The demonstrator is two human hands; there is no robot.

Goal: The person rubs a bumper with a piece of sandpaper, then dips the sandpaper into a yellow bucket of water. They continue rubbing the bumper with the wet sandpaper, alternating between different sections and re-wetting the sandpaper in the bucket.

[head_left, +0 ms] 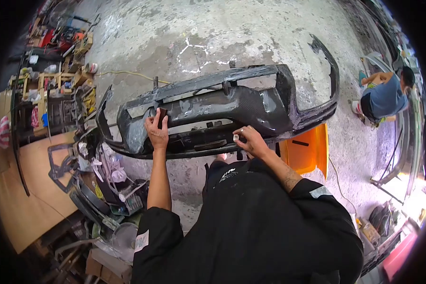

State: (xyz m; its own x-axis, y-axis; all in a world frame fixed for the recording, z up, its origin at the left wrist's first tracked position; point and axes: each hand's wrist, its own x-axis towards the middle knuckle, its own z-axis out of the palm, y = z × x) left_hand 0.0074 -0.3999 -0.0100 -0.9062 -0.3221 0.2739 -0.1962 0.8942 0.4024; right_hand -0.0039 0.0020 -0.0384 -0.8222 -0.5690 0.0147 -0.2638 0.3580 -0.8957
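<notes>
A black car bumper (208, 105) with a carbon-weave look and grey, wet-looking patches lies across in front of me, raised above the floor. At its left part, my left hand (156, 134) is closed on a dark brown sanding pad (162, 116), held against the bumper's upper bar. Further right, by the lower opening, my right hand (252, 142) pinches a small whitish block (236, 137) between thumb and fingers. What the block is made of is too small to tell. A dark flat strip (210, 145) rests on the lower edge between my hands.
An orange plastic chair or bin (305, 154) stands under the bumper's right side. Another person (386, 94) crouches at the right. Shelves with tools and cans (52, 75) line the left, above a wooden board (38, 189). A yellowish hose (128, 72) crosses the wet concrete floor (199, 28).
</notes>
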